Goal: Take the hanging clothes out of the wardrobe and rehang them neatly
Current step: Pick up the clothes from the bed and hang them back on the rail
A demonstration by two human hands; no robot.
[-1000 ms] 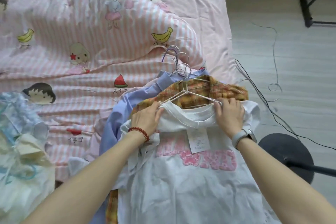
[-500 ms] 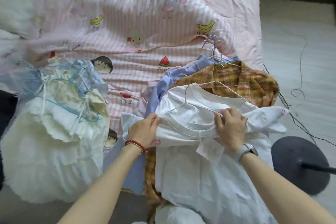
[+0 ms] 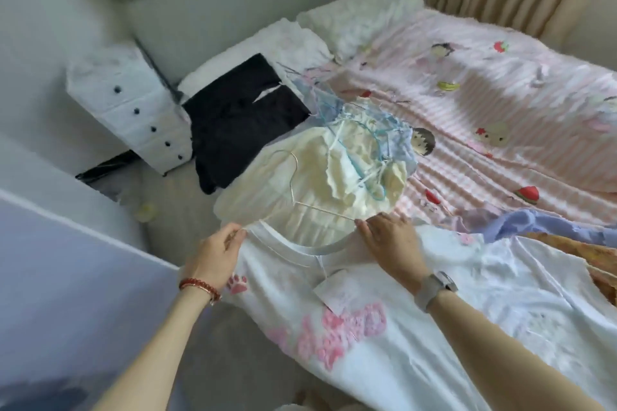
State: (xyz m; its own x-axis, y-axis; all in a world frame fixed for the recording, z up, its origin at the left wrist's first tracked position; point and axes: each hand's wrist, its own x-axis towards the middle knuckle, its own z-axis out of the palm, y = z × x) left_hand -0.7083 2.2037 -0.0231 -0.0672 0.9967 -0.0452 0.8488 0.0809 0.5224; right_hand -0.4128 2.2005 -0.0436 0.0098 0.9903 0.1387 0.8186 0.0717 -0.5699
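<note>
A white T-shirt (image 3: 417, 320) with pink lettering and a paper tag is spread in front of me, on a thin wire hanger (image 3: 293, 187) whose hook points up and left. My left hand (image 3: 218, 255) pinches the shirt's left shoulder at the hanger's end. My right hand (image 3: 390, 243) grips the right shoulder over the other end. Beyond the collar lies a pile of cream and light-blue garments (image 3: 337, 173) with blue hangers. A lilac shirt (image 3: 541, 227) and an orange plaid shirt (image 3: 601, 260) lie at the right.
A black garment (image 3: 233, 117) lies on the bed near the pillows (image 3: 360, 17). The pink striped cartoon quilt (image 3: 500, 117) covers the bed. A white drawer unit (image 3: 133, 103) stands left of the bed, with a pale panel (image 3: 66, 294) at lower left.
Both hands carried the white T-shirt on its hanger leftward off the plaid shirt pile; it is now beside the cream garments. My view swung left, showing the drawers and pillows.
</note>
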